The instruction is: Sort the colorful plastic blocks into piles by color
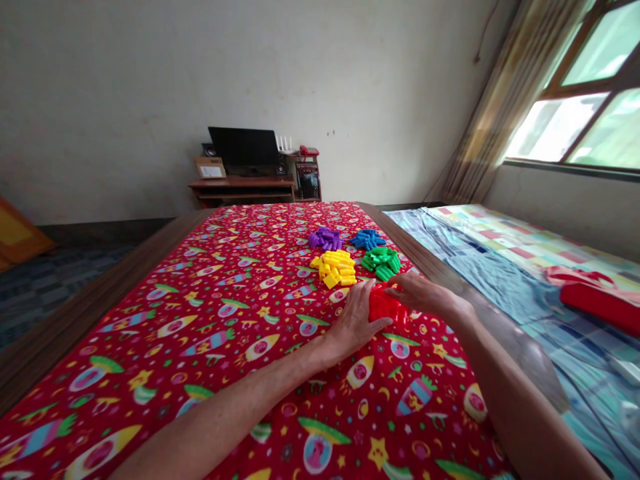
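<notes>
A heap of red plastic pieces [384, 305] lies on the red patterned cloth between my two hands. My left hand [356, 313] rests along its left side, fingers stretched forward and thumb spread out in front. From the right, my right hand [417, 292] reaches over with bent fingers, pinching at a red piece on the heap's upper edge; its fingertips are partly hidden. Just beyond lie separate heaps of yellow pieces [336, 268], green pieces [382, 263], purple pieces [325, 238] and blue pieces [368, 239].
The cloth [210, 373] covers a long table with a bare wooden edge [400, 243]. At right is a bed [480, 267] with a red object [600, 307] on it. Against the far wall, a desk [245, 181] carries a monitor [244, 150].
</notes>
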